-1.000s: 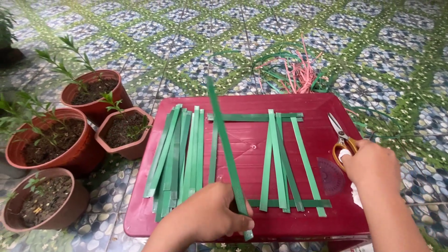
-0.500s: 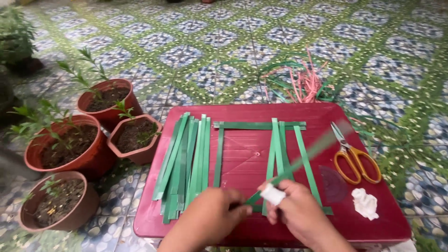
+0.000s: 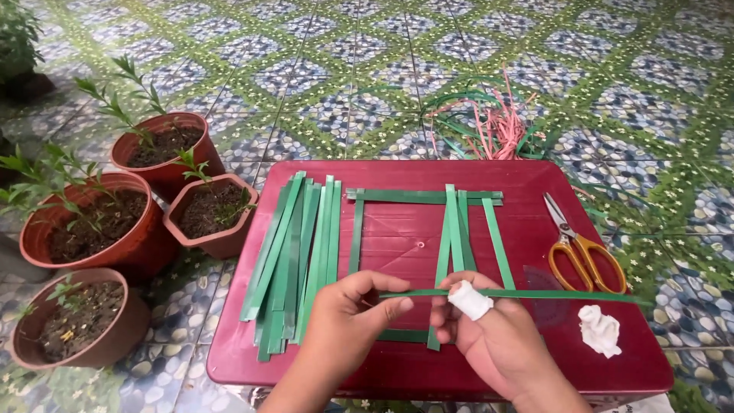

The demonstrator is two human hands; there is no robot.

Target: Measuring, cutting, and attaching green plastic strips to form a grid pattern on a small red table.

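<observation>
Red table (image 3: 612, 359), patterned tiles — both hands, left (image 3: 348, 317), right (image 3: 489, 333), pinching green strip (image 3: 535, 294).

Left hand (image 3: 348, 313): bare, no sleeve, ring or watch in view. Right hand (image 3: 489, 336): bare, one white bandage (image 3: 469, 299) wrapped around a finger.
</observation>
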